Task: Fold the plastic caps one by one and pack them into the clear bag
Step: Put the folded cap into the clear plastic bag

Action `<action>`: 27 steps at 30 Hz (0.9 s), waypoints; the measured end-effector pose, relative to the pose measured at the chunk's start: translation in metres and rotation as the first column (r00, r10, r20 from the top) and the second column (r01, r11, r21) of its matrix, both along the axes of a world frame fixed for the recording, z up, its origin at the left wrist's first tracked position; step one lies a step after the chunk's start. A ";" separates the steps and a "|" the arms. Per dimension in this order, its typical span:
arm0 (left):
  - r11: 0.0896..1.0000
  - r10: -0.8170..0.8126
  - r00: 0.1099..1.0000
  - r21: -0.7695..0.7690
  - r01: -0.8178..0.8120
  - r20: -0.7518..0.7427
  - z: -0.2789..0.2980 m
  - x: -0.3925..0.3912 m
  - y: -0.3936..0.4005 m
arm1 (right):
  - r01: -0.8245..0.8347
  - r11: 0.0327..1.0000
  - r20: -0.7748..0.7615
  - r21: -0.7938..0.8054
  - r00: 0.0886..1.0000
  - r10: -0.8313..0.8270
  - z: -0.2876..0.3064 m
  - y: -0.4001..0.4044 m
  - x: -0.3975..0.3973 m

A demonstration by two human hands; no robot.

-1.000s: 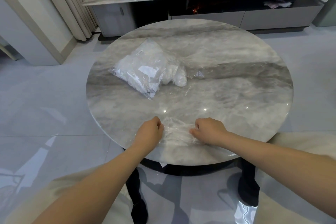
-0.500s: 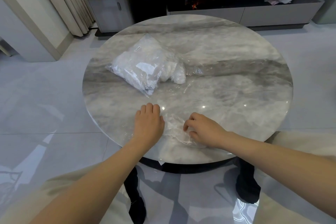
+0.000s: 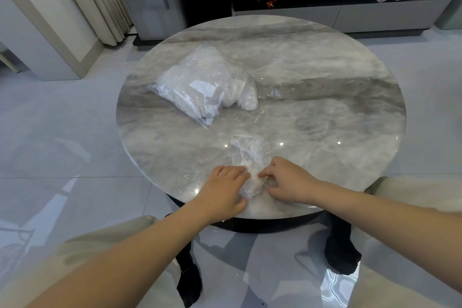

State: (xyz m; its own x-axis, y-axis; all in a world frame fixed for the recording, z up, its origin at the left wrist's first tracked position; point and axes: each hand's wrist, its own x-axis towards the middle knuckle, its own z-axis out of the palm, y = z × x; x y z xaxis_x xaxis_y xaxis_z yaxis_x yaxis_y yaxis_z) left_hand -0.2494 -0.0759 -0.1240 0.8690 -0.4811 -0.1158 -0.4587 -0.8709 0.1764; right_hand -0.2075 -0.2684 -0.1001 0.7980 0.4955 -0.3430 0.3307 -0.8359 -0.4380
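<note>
At the near edge of the round grey marble-patterned table [image 3: 325, 112], both hands work one thin, crinkled, transparent plastic cap [image 3: 247, 157]. The cap lies flat on the tabletop as a narrow strip running away from the person, its near end between the two hands.

The left hand [image 3: 222, 192] rests palm down, fingers extended and nearly straight, pressing the cap's near left edge against the table; it grips nothing. The right hand [image 3: 287, 182] has its fingers curled inward and appears to pinch the cap's near right edge between thumb and fingertips.

Handling judgement: the film looks very light, limp and slippery on the glossy surface. It will likely spring open unless each fold is pressed flat. Take hold at the gathered rim, where the material bunches thickest, and keep the opposite edge pinned.

Farther back, left of centre, lies the clear rectangular plastic bag [image 3: 192, 87], already holding a white mass of caps. A loose heap of unfolded white caps [image 3: 243, 96] touches its right side. Beyond the table stands a low grey cabinet [image 3: 375, 14].
</note>
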 end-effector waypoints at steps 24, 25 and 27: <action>0.369 0.499 0.607 -0.482 -0.794 -0.618 0.009 0.024 -0.004 | -0.020 0.991 0.060 0.131 0.998 0.012 -0.016 0.013 0.011; 0.365 0.503 0.591 -0.464 -0.807 -0.631 0.008 0.025 -0.003 | 0.013 0.991 0.046 0.132 0.999 -0.020 -0.016 0.014 0.013; 0.394 0.514 0.592 -0.442 -0.806 -0.621 0.008 0.027 -0.004 | 0.080 0.990 0.030 0.117 0.996 -0.084 -0.018 0.016 0.015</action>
